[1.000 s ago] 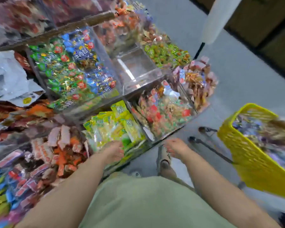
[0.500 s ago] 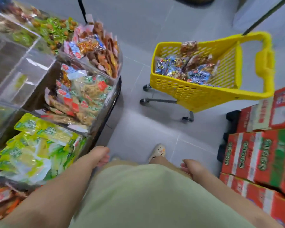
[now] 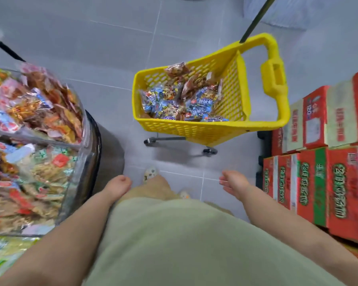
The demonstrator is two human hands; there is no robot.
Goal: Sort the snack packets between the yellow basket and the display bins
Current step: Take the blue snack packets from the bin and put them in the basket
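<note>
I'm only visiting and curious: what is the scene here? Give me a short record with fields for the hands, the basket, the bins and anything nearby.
Left hand: holds nothing, hangs beside the bins
Right hand: holds nothing, relaxed, short of the basket
Yellow basket: on wheels on the grey floor, ahead of the person
Basket contents: blue and brown snack packets
Display bins: clear-walled, on the person's left, piled with mixed snacks
Nearby: red cartons stacked on the right

Red-and-green printed cartons [image 3: 327,182] stood stacked on grey floor tiles [image 3: 112,48]. A thin black pole [image 3: 256,19] slanted beyond the cartons; a dark, indistinct object [image 3: 262,139] sat against them.
</note>
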